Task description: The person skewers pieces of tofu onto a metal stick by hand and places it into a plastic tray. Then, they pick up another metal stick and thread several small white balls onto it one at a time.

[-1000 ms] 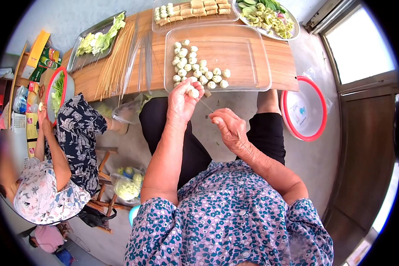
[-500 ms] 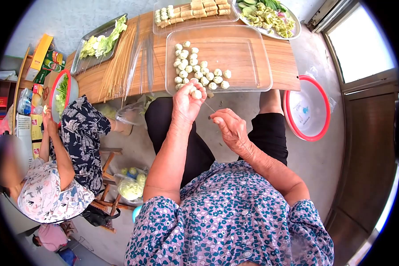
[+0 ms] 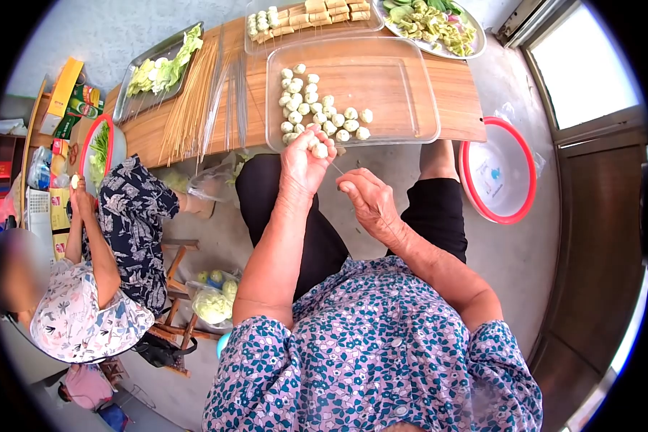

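My left hand point(image 3: 300, 164) is closed around a pale, green-flecked ball point(image 3: 320, 150) just off the table's front edge. Pinched in my right hand point(image 3: 371, 201) is a thin skewer point(image 3: 336, 168), its line running up and left to the ball. Whether its tip has entered the ball is hidden by the fingers. Beyond my left hand, several similar balls point(image 3: 328, 111) lie in the left and front part of a clear plastic tray point(image 3: 381, 79).
Bamboo skewers point(image 3: 192, 101) and thin metal skewers point(image 3: 238, 101) lie left of the tray. Behind it stands a second tray with tan rolls point(image 3: 302, 27); a vegetable platter point(image 3: 439, 32) is back right. A red-rimmed tub point(image 3: 498, 169) sits at right. Another person point(image 3: 93, 302) sits at left.
My right hand has come slightly closer to my left hand, and less of the skewer shows between them. The left hand keeps its grip on the ball. The view has shifted slightly.
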`<state>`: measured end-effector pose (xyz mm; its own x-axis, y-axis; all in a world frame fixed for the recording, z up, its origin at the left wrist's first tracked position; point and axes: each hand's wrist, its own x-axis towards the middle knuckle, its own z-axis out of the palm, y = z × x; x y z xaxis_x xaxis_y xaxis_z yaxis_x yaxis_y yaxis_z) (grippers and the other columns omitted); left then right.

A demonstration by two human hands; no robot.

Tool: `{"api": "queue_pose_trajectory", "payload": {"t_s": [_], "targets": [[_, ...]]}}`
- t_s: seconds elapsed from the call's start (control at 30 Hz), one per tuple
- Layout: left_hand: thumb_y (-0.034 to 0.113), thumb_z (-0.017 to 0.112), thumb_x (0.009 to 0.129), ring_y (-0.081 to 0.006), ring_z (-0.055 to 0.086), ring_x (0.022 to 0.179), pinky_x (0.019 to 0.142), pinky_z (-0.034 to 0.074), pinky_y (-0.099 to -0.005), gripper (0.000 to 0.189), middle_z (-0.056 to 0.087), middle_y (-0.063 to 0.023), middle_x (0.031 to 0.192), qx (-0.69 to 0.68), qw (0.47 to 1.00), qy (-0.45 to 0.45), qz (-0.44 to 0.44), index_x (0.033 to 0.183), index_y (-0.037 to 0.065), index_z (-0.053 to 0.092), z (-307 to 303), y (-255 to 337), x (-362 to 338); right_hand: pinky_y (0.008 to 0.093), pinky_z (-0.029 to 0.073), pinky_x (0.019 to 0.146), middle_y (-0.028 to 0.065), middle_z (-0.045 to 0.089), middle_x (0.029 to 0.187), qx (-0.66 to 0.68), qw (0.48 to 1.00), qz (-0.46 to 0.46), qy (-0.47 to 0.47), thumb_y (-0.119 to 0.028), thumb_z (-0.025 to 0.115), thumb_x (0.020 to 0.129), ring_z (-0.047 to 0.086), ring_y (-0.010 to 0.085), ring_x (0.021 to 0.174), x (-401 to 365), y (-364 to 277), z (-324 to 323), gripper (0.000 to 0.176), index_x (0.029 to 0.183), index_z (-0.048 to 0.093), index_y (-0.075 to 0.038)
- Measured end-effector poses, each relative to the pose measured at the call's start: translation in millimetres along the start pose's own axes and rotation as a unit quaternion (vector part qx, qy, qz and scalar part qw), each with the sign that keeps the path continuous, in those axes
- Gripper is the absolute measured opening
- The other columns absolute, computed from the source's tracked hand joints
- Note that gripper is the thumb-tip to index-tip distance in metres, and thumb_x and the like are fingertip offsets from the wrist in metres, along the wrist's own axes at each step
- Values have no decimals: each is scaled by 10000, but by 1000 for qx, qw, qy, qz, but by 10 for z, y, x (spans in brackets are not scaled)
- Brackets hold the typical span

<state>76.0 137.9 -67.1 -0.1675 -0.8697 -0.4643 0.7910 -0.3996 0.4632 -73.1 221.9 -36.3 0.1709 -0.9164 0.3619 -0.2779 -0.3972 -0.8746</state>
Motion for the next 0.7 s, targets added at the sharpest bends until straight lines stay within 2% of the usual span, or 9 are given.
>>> {"api": "queue_pose_trajectory", "payload": {"t_s": [0.27,0.3,0.33,0.37,0.4,0.47,0.5,0.6,0.7], "targets": [[244,492,925,-210,586,819,708,508,-331,286,581,-115,904,58,996,14,63,1046,-14,512,159,76,87,314,485,679,142,598,827,27,993,61,94,-202,531,908,598,250,730,12,-57,-152,245,897,617,27],[247,481,927,-218,592,822,703,508,-337,284,587,-115,909,233,962,50,135,1034,-13,523,150,106,156,300,484,670,133,604,822,24,990,75,117,-219,531,910,602,223,719,7,-61,-199,265,899,622,29],[250,470,929,-226,599,825,699,507,-342,285,593,-115,915,398,891,84,202,1023,-12,534,150,122,232,300,484,670,133,604,822,22,990,75,118,-219,531,910,602,223,719,0,-70,-247,265,899,622,29],[238,509,883,-269,612,833,693,498,-386,263,619,-136,912,496,826,109,246,970,-2,570,159,122,311,291,483,662,124,606,820,30,987,85,133,-227,529,913,602,201,714,-9,-85,-292,274,896,621,31],[238,509,883,-269,612,833,693,498,-386,263,619,-136,912,495,826,108,246,970,-2,570,143,121,405,281,481,654,114,608,817,38,984,94,148,-234,528,916,602,180,708,-12,-103,-331,284,893,621,33],[202,548,807,-298,596,878,736,484,-410,245,621,-158,913,810,496,140,279,928,-5,598,82,107,597,269,482,652,109,610,810,39,982,94,159,-239,526,917,602,171,697,-31,-132,-390,292,891,620,36],[215,571,762,-336,583,907,773,457,-450,231,623,-168,943,836,462,152,256,892,32,626,126,88,607,271,485,655,111,609,804,33,982,85,162,-238,525,917,603,174,695,-45,-135,-419,292,889,620,36],[225,579,764,-318,576,939,805,440,-440,233,634,-135,942,864,412,151,248,901,44,629,85,38,686,274,492,662,113,609,795,17,983,79,162,-235,525,915,607,179,697,-80,-198,-461,287,883,622,33],[232,584,759,-296,567,956,818,426,-436,240,644,-105,941,856,433,185,214,895,40,630,163,41,700,277,494,664,105,611,798,15,985,91,148,-249,525,916,609,180,707,-91,-241,-474,294,877,622,25]]}}
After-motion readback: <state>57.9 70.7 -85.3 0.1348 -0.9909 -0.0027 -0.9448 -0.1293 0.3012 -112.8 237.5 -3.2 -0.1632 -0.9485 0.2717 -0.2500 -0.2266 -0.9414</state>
